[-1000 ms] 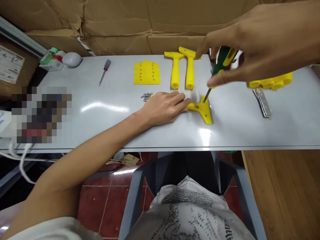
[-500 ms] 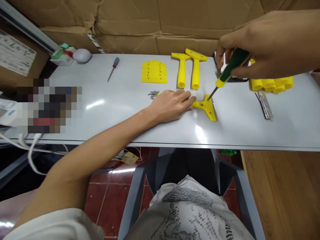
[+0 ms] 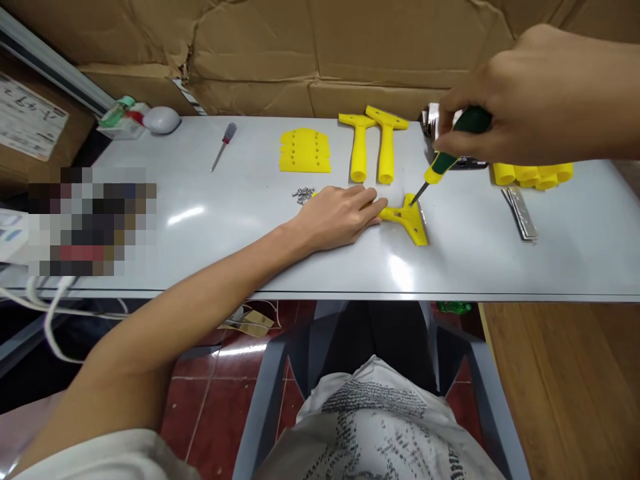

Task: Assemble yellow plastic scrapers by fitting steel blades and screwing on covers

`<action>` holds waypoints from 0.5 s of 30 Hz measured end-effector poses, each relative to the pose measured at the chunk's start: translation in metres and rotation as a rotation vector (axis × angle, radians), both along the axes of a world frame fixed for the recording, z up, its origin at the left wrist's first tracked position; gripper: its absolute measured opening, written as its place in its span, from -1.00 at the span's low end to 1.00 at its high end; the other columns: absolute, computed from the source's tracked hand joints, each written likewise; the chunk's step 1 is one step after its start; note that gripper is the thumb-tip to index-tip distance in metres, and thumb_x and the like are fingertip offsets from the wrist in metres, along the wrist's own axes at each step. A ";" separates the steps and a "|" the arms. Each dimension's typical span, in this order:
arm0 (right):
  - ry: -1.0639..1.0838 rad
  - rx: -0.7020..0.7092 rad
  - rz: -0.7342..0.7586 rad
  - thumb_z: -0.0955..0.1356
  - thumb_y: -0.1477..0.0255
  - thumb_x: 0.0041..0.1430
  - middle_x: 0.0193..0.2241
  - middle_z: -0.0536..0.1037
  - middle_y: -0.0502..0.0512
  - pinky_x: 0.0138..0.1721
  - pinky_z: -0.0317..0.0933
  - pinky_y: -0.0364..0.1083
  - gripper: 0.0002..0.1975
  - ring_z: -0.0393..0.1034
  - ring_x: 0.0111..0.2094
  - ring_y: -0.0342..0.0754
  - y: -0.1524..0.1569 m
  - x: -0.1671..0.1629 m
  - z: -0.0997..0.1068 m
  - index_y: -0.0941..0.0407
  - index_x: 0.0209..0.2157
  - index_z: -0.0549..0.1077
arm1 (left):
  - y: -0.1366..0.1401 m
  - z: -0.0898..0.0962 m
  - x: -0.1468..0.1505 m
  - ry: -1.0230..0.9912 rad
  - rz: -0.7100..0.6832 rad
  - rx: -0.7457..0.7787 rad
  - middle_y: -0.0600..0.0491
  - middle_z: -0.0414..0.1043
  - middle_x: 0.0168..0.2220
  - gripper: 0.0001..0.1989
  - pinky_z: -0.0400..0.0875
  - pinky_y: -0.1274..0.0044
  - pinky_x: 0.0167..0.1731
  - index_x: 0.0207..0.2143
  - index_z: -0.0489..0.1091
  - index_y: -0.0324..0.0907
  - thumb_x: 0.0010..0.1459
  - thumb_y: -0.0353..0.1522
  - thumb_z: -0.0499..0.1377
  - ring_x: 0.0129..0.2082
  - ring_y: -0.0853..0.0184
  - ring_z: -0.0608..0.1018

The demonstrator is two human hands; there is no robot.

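My left hand (image 3: 345,212) is closed round the handle of a yellow scraper (image 3: 413,221) and presses it flat on the table. A thin metal blade shows along the scraper's wide right edge. In my right hand (image 3: 505,100) is a green and yellow screwdriver (image 3: 443,163), tilted, its tip at the upper hole of the scraper head. Whether a screw sits under the tip is too small to tell. Just behind my left hand lies a small heap of screws (image 3: 303,195). Two more yellow scraper bodies (image 3: 385,147) rest on the table beyond it.
Yellow perforated plates (image 3: 305,151) and a second screwdriver (image 3: 223,147) lie toward the back. On the right are a stack of metal blades (image 3: 521,213) and several yellow tubular handles (image 3: 533,175), partly behind my right hand. Cardboard (image 3: 250,53) walls off the table's rear.
My right hand has shifted and its grip on the screwdriver has turned slightly, with the tip still at the same hole. The whole view has moved a little; my left hand holds its place.
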State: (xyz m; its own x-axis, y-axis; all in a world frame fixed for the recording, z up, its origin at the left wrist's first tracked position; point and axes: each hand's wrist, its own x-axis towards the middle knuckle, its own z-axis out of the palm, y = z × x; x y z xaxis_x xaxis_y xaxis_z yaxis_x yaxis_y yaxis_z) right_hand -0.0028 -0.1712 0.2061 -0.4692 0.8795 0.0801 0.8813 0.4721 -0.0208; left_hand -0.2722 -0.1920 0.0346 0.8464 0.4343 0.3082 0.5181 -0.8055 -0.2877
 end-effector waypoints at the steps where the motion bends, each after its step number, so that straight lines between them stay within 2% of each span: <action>1: -0.130 -0.011 0.018 0.68 0.54 0.15 -0.37 0.48 0.04 0.20 0.49 0.36 -0.66 0.68 0.04 0.45 -0.001 0.000 0.000 0.04 -0.08 0.67 | 0.000 0.000 0.000 0.003 -0.001 0.002 -0.16 0.65 -0.05 -0.63 0.34 0.37 -0.40 0.26 0.54 -0.27 0.75 -0.24 0.05 -0.09 0.08 0.71; 3: -0.330 -0.017 0.033 0.72 0.37 0.16 -0.13 0.60 0.15 0.03 0.54 0.28 -0.35 0.68 -0.01 0.43 -0.004 0.001 0.000 0.03 0.24 0.58 | 0.000 0.000 0.001 0.007 -0.002 0.014 -0.15 0.65 -0.07 -0.65 0.34 0.38 -0.41 0.24 0.55 -0.27 0.75 -0.25 0.06 -0.10 0.09 0.72; 4: -0.353 0.001 0.029 0.71 0.26 0.22 -0.10 0.62 0.20 -0.05 0.53 0.26 -0.32 0.68 -0.06 0.41 -0.005 0.001 0.000 0.06 0.29 0.56 | 0.000 0.000 0.001 0.011 -0.002 0.020 -0.14 0.64 -0.08 -0.65 0.33 0.38 -0.42 0.24 0.55 -0.26 0.75 -0.26 0.06 -0.12 0.10 0.72; 6: -0.389 0.040 0.003 0.56 0.15 0.45 -0.24 0.62 0.19 -0.10 0.48 0.22 -0.58 0.66 -0.15 0.36 -0.007 0.002 0.001 0.10 0.17 0.62 | 0.000 0.000 0.002 0.014 0.003 0.030 -0.13 0.64 -0.10 -0.66 0.33 0.38 -0.43 0.23 0.55 -0.26 0.75 -0.27 0.05 -0.14 0.11 0.71; 7: -0.392 0.043 -0.005 0.51 0.22 0.52 -0.29 0.61 0.16 -0.11 0.45 0.20 -0.72 0.65 -0.19 0.31 -0.007 0.002 0.002 0.09 0.10 0.64 | 0.000 0.000 0.002 0.015 0.006 0.031 -0.13 0.64 -0.10 -0.65 0.33 0.38 -0.43 0.23 0.55 -0.26 0.75 -0.27 0.04 -0.14 0.10 0.71; 8: -0.381 0.040 0.004 0.50 0.32 0.50 -0.29 0.62 0.14 -0.12 0.42 0.17 -0.80 0.64 -0.22 0.25 -0.008 0.002 0.003 0.06 0.07 0.64 | 0.000 0.001 0.002 0.015 0.009 0.026 -0.13 0.64 -0.10 -0.65 0.33 0.37 -0.43 0.23 0.55 -0.25 0.75 -0.26 0.04 -0.14 0.10 0.71; 9: -0.357 0.022 0.033 0.55 0.39 0.42 -0.23 0.64 0.12 -0.13 0.40 0.13 -0.73 0.62 -0.23 0.20 -0.009 0.003 0.004 0.02 0.11 0.62 | -0.001 0.001 0.002 0.015 0.012 0.020 -0.13 0.64 -0.09 -0.64 0.33 0.37 -0.43 0.23 0.55 -0.25 0.75 -0.26 0.03 -0.13 0.10 0.71; 10: -0.331 0.000 0.059 0.62 0.42 0.30 -0.17 0.66 0.10 -0.15 0.37 0.10 -0.54 0.60 -0.23 0.15 -0.009 0.003 0.005 -0.03 0.18 0.58 | -0.001 0.001 0.002 0.016 0.014 0.011 -0.14 0.64 -0.09 -0.64 0.34 0.37 -0.42 0.24 0.55 -0.25 0.75 -0.25 0.03 -0.12 0.10 0.71; 11: -0.318 -0.016 0.069 0.68 0.38 0.20 -0.13 0.66 0.09 -0.19 0.35 0.08 -0.38 0.58 -0.24 0.14 -0.009 0.003 0.006 -0.06 0.24 0.54 | -0.001 0.002 0.002 0.017 0.017 0.001 -0.15 0.64 -0.08 -0.64 0.35 0.38 -0.41 0.25 0.54 -0.25 0.75 -0.25 0.04 -0.11 0.10 0.71; 12: -0.332 -0.007 0.059 0.69 0.30 0.19 -0.17 0.65 0.09 -0.22 0.33 0.08 -0.38 0.56 -0.27 0.14 -0.009 0.004 0.006 -0.05 0.23 0.54 | -0.001 0.002 0.002 0.019 0.019 -0.007 -0.15 0.64 -0.07 -0.64 0.36 0.38 -0.41 0.26 0.54 -0.25 0.75 -0.25 0.04 -0.11 0.09 0.71; 14: -0.392 0.033 0.017 0.58 0.18 0.37 -0.32 0.61 0.09 -0.22 0.31 0.11 -0.66 0.54 -0.32 0.16 -0.008 0.004 0.006 0.00 0.07 0.61 | -0.002 0.003 0.002 0.019 0.021 -0.011 -0.16 0.64 -0.06 -0.64 0.36 0.38 -0.40 0.26 0.54 -0.26 0.74 -0.26 0.06 -0.11 0.09 0.70; 15: -0.403 0.037 0.010 0.52 0.21 0.44 -0.34 0.61 0.10 -0.19 0.33 0.13 -0.79 0.55 -0.31 0.16 -0.008 0.005 0.005 0.00 0.00 0.62 | -0.002 0.003 0.002 0.019 0.022 -0.008 -0.16 0.65 -0.06 -0.65 0.35 0.38 -0.40 0.26 0.55 -0.26 0.74 -0.26 0.06 -0.11 0.09 0.70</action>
State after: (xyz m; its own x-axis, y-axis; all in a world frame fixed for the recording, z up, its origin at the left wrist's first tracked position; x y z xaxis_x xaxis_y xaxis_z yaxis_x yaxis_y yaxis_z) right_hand 0.0019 -0.1790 0.2115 -0.4780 0.8747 -0.0800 0.8109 0.4745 0.3426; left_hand -0.2698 -0.1939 0.0372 0.8423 0.4553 0.2886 0.5302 -0.7964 -0.2910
